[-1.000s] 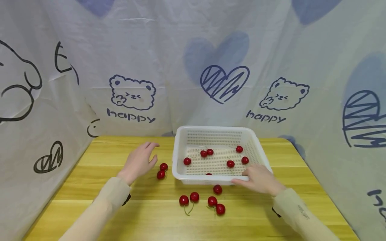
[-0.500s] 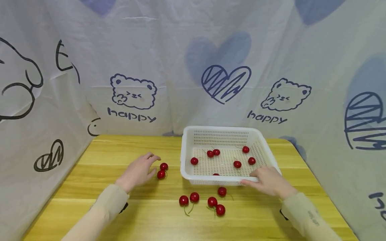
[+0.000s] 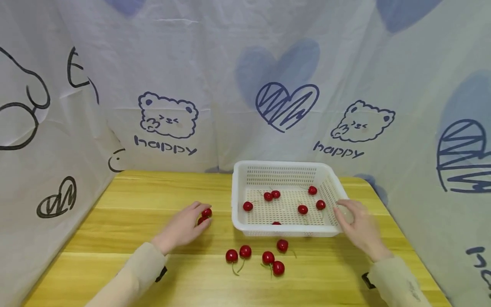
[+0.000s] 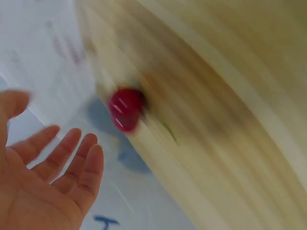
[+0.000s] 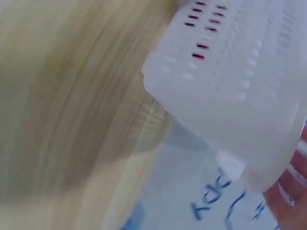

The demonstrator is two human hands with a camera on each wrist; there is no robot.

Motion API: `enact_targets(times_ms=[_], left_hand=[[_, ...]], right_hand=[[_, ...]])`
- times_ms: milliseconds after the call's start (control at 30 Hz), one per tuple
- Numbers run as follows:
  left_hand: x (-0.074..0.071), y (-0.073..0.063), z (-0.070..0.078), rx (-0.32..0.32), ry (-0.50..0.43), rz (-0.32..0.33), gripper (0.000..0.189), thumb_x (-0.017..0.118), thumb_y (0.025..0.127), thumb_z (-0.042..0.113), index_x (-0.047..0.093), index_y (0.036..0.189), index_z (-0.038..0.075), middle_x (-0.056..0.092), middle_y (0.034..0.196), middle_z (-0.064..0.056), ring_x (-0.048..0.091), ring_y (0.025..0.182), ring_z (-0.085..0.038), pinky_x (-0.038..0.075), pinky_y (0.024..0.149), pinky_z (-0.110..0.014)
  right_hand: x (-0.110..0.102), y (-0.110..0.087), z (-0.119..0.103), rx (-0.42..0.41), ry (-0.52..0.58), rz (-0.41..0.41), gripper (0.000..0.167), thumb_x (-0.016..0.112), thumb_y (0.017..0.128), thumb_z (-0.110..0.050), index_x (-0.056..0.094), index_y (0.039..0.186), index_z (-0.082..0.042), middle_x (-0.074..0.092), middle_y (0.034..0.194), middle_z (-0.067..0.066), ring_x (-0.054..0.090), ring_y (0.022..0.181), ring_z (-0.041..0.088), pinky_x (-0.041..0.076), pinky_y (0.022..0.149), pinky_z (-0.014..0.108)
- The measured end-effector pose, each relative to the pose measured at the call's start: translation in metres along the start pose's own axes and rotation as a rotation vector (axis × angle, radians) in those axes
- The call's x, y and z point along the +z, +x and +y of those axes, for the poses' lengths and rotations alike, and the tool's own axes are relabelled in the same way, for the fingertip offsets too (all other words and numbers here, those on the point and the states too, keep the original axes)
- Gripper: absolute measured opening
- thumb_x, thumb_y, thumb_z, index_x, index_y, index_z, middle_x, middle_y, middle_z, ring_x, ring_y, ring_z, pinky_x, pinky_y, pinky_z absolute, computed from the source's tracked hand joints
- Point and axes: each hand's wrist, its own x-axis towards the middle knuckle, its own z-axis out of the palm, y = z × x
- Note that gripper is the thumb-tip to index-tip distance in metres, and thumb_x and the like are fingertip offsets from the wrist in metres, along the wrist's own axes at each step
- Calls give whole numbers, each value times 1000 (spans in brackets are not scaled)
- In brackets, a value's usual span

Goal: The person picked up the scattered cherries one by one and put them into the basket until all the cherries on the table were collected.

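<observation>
Watching from my remote seat, I find the left hand, left of centre in the head view, with its fingers loosely extended and its thumb below, apparently bracketing a pair of cherries from two sides; I cannot tell whether it touches them. At right of centre, the right hand blurs beside the front right corner of the white plastic basket; I cannot tell whether it grips the rim or only rests there, though that corner looks suited to steadying. Seven cherries lie spread inside, presumably kept from rolling by the slotted walls. Five loose cherries sit unwalled on the wooden tabletop at lower centre, so I judge a nudge could roll them. For room, I see little depth between the basket and the printed backdrop, a modest strip of wood right of the right hand, and a lane between the pair and the basket's left wall.
</observation>
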Motion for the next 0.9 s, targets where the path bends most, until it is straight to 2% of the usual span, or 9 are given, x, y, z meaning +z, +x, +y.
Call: enact_targets(times_ms=[67, 100, 233, 333, 400, 467, 700, 800, 900], left_hand=[[3, 3, 11, -20, -52, 6, 50, 48, 106, 36, 54, 142, 2, 63, 135, -17, 62, 123, -35, 48, 106, -51], [4, 4, 17, -31, -69, 9, 52, 44, 107, 39, 53, 143, 2, 62, 138, -17, 60, 126, -35, 46, 109, -51], [10, 12, 36, -29, -89, 20, 55, 40, 108, 45, 53, 144, 5, 59, 144, -16, 55, 134, -36, 42, 113, -52], [15, 19, 47, 13, -71, 35, 52, 44, 107, 43, 55, 143, 6, 61, 141, -14, 59, 130, -34, 46, 110, -51], [19, 23, 53, 31, -63, 44, 51, 46, 107, 41, 55, 143, 7, 63, 139, -13, 61, 127, -33, 48, 107, -51], [22, 26, 56, 36, -61, 47, 50, 47, 106, 41, 54, 144, 8, 63, 138, -12, 61, 127, -32, 49, 106, -50], [26, 34, 60, 41, -79, 12, 53, 45, 107, 43, 50, 147, 9, 61, 140, -12, 60, 129, -33, 49, 107, -50], [25, 34, 56, 53, -48, 26, 49, 49, 106, 39, 52, 145, 10, 63, 136, -11, 62, 124, -32, 51, 104, -50], [23, 31, 46, 61, -9, 72, 41, 57, 103, 30, 58, 138, 10, 66, 130, -10, 65, 119, -31, 53, 101, -48]], right_hand=[[-4, 1, 6, 116, 50, 55, 45, 63, 96, -21, 57, 132, 7, 61, 128, 33, 58, 116, 52, 46, 95, 65], [-7, 1, 9, 184, 78, 40, 53, 61, 97, -22, 49, 139, 7, 58, 132, 35, 57, 118, 53, 46, 94, 65], [-13, 1, 19, 410, 191, -188, 78, 54, 102, -32, 15, 156, 8, 48, 140, 41, 56, 121, 55, 53, 93, 57], [-13, -1, 25, 499, 239, -305, 80, 51, 103, -29, 7, 156, 10, 47, 140, 43, 58, 121, 52, 56, 87, 42], [-13, -1, 28, 515, 246, -320, 75, 49, 102, -23, 9, 155, 12, 48, 138, 44, 60, 120, 51, 54, 83, 36], [-13, 0, 29, 525, 246, -317, 73, 48, 102, -19, 10, 155, 13, 47, 138, 45, 58, 121, 51, 53, 83, 37], [-16, -2, 30, 517, 188, -298, 72, 45, 101, -19, 9, 155, 12, 41, 143, 45, 50, 126, 55, 47, 97, 58], [-14, -4, 27, 432, 137, -206, 70, 49, 98, -15, 16, 153, 14, 41, 141, 45, 48, 124, 58, 43, 99, 65], [-9, -5, 19, 257, 46, -22, 64, 58, 91, -8, 33, 145, 15, 48, 134, 43, 48, 118, 58, 40, 97, 68]])
